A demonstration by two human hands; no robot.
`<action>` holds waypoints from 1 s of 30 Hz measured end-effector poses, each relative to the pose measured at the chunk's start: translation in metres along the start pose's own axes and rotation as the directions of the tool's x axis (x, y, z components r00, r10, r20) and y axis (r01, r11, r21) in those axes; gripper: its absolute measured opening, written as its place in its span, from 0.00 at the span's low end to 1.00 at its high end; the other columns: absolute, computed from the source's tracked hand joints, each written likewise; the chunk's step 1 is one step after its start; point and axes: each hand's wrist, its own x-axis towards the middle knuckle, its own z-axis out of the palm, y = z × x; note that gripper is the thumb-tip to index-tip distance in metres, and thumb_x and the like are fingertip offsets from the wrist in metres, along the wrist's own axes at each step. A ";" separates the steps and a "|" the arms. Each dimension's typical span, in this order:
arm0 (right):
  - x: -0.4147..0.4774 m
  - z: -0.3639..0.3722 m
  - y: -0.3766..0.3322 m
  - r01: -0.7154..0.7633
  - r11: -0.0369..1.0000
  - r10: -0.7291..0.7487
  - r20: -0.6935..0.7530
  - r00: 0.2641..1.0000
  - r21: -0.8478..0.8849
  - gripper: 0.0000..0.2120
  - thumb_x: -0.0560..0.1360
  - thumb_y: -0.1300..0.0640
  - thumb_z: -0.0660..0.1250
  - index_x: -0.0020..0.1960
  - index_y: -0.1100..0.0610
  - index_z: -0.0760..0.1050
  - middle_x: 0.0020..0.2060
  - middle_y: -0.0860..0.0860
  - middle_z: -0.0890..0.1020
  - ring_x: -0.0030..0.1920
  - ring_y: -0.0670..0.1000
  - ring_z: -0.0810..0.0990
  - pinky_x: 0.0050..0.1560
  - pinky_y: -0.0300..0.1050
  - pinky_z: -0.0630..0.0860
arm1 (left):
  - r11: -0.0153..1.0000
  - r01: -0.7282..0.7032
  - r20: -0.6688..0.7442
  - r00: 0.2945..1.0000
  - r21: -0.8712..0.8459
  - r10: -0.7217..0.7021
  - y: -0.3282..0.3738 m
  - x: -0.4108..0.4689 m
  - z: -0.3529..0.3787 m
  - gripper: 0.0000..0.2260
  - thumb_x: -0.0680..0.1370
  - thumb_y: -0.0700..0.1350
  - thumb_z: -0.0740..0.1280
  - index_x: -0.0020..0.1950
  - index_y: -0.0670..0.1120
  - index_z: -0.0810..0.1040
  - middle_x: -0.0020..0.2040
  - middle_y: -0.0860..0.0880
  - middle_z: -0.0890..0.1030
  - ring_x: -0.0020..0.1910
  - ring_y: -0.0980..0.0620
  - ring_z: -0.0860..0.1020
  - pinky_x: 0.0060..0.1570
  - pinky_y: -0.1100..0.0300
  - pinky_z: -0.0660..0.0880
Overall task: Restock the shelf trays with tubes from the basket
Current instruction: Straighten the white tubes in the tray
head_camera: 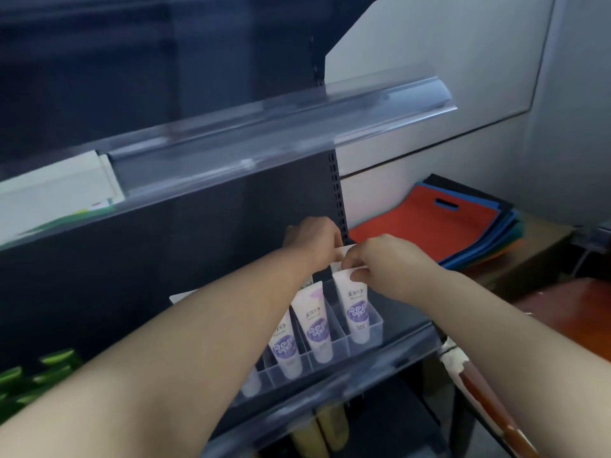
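If you let go before the tube (pixel 355 309) seats, it could tip sideways or lean out of the clear tray (pixel 375 332), since only its crimped top is held. Your right hand (pixel 380 259) pinches that top, fingers (pixel 358 276) pressed together, in the rightmost compartment. Your left hand (pixel 312 239) curls behind at another white edge; whether it grips, I cannot tell.
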 end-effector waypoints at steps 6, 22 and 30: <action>0.003 0.009 0.003 0.014 1.000 -0.014 -0.020 1.000 -0.003 0.10 0.75 0.55 0.65 0.54 0.45 0.79 0.50 0.48 0.82 0.50 0.52 0.79 0.47 0.47 0.77 | 0.994 0.068 -0.087 0.994 0.081 -0.060 -0.004 0.008 0.005 0.03 0.74 0.49 0.71 0.46 0.52 0.83 0.47 0.52 0.83 0.51 0.49 0.78 0.58 0.50 0.68; -0.011 0.002 -0.036 0.090 0.995 -0.096 -0.132 0.987 -0.052 0.15 0.77 0.54 0.63 0.62 0.46 0.76 0.59 0.47 0.79 0.59 0.52 0.75 0.54 0.47 0.74 | 0.996 -0.057 -0.140 0.989 -0.068 0.047 -0.039 -0.064 -0.033 0.10 0.77 0.49 0.68 0.58 0.50 0.80 0.56 0.50 0.81 0.56 0.49 0.77 0.54 0.52 0.75; -0.018 0.021 -0.084 0.110 0.988 -0.123 -0.119 0.985 -0.107 0.17 0.78 0.54 0.63 0.66 0.48 0.72 0.61 0.49 0.77 0.63 0.52 0.71 0.59 0.51 0.71 | 1.000 0.013 0.059 0.998 0.006 -0.013 -0.093 -0.129 -0.044 0.18 0.77 0.56 0.65 0.65 0.51 0.75 0.62 0.52 0.78 0.62 0.49 0.72 0.59 0.52 0.72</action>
